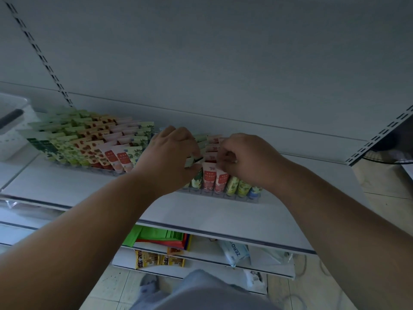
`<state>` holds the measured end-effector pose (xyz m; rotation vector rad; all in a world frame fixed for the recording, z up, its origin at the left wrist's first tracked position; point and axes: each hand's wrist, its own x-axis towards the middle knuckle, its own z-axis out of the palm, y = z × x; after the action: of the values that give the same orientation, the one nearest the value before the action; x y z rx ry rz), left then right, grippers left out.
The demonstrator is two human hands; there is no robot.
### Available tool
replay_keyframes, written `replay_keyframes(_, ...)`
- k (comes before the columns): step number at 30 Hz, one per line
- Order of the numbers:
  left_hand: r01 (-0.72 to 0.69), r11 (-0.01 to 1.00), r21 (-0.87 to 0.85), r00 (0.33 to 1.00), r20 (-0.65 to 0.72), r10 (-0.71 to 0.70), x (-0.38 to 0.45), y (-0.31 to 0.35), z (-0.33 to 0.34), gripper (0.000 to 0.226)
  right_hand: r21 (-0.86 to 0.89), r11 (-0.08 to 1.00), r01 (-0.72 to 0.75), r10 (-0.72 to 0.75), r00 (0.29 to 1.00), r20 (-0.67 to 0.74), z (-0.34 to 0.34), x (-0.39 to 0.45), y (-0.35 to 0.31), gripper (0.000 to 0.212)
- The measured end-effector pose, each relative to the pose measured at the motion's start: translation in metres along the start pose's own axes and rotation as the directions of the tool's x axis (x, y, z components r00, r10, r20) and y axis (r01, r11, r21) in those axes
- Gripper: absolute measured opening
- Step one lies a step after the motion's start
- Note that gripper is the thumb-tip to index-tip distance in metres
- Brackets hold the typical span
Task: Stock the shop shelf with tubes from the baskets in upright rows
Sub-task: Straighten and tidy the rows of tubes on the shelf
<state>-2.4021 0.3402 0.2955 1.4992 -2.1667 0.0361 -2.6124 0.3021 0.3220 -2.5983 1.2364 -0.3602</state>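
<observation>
Reaching over the white shelf (pixel 67 184), your left hand (pixel 172 153) pinches a green tube (pixel 192 161). Your right hand (pixel 248 159) pinches a pink tube (pixel 220 170) among upright rows, right of centre.

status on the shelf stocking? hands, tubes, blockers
Left hand pinching a tube top; right hand curled on a red tube. Rows of tubes upright on shelf. Nothing in the way.

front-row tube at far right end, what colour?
Blue front-row tube, partly behind the right hand; head view.
</observation>
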Motion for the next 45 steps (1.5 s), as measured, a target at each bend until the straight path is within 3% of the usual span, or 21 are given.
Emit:
replay_keyframes(5, -0.041, 0.999, -0.018, 0.999, 0.029, 0.042, 0.006, -0.004, -0.001, 0.007, -0.01, 1.0, -0.015, 0.015, 1.0, 0.019, 0.004, 0.003, -0.008, 0.009)
replay_keyframes(13, -0.101, 0.993, -0.058, 0.986, 0.126, 0.108, 0.016, -0.011, -0.002, 0.008, -0.014, 0.992, -0.129, 0.13, 0.991, 0.016, 0.006, -0.002, -0.012, 0.011)
replay_keyframes(17, -0.135, 0.988, -0.069, 0.984, 0.109, 0.142, 0.014, -0.018, -0.002, 0.012, -0.036, 0.985, -0.168, 0.168, 0.986, -0.003, 0.008, -0.004, -0.02, 0.015)
replay_keyframes(24, -0.076, 0.991, -0.107, 0.986, 0.138, 0.09, 0.033, -0.031, -0.011, 0.007, -0.014, 0.979, -0.202, 0.201, 0.979, -0.037, 0.005, -0.003, -0.021, 0.015)
replay_keyframes(30, -0.065, 0.996, -0.057, 0.992, 0.104, 0.071, 0.02, -0.028, -0.019, 0.007, -0.012, 0.992, -0.122, 0.121, 0.991, -0.051, -0.009, 0.015, -0.019, 0.008)
replay_keyframes(37, -0.051, 0.998, -0.036, 0.995, 0.086, 0.054, 0.006, -0.031, -0.017, 0.009, -0.008, 1.0, 0.016, -0.015, 0.995, 0.094, 0.002, 0.03, -0.031, 0.009)
replay_keyframes(45, -0.095, 0.994, -0.049, 0.987, 0.125, 0.1, 0.013, -0.04, -0.012, 0.004, -0.039, 0.998, -0.045, 0.048, 0.996, 0.074, 0.008, 0.031, -0.037, 0.006)
